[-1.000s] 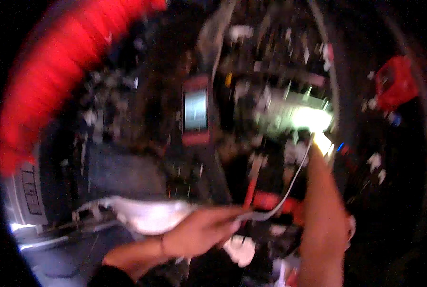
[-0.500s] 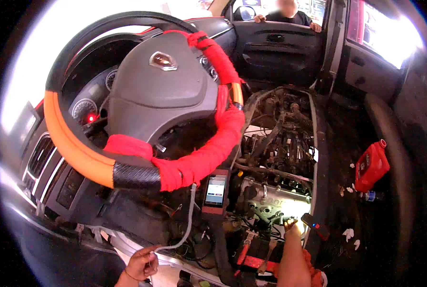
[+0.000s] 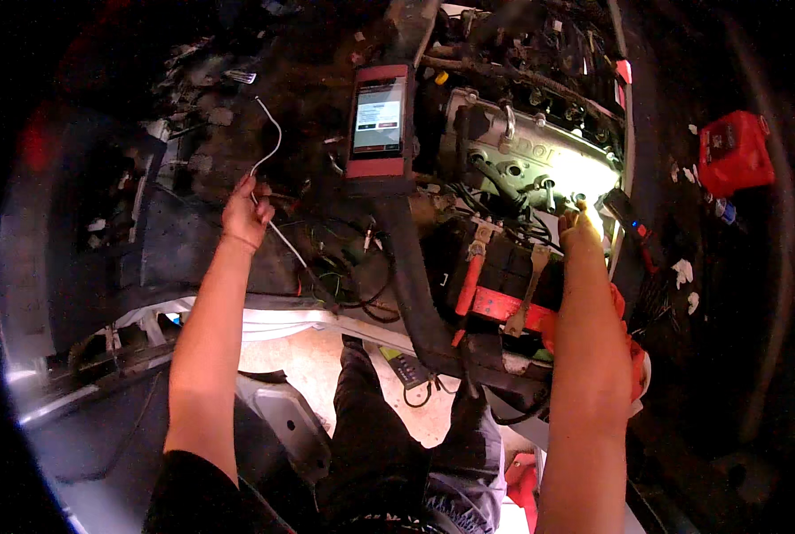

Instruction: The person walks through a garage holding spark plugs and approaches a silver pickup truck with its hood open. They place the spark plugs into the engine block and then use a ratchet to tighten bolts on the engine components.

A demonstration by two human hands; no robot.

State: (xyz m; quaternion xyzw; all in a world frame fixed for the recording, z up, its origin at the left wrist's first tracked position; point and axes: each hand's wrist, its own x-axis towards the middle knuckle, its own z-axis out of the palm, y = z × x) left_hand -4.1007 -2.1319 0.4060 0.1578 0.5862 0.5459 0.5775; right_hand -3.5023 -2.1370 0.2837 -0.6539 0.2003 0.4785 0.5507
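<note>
My left hand is closed around a thin whitish tube. One end of the tube curves up past my fingers; the other slants down over the dark floor of the car. At the near right corner of the engine's metal valve cover, my right hand has its fingers drawn together. Glare hides what they hold, if anything. A black work light with a small blue lamp sits just right of that hand and brightens the cover.
A red-cased diagnostic tablet with a lit screen lies left of the engine. Red-marked battery parts and cables sit before my right forearm. A red jug stands far right. A yellow-green meter rests below, near my legs.
The view has tilted down, and the steering wheel and the person at the far door are out of it. My left hand has moved forward with the tube. My right hand stays by the cover.
</note>
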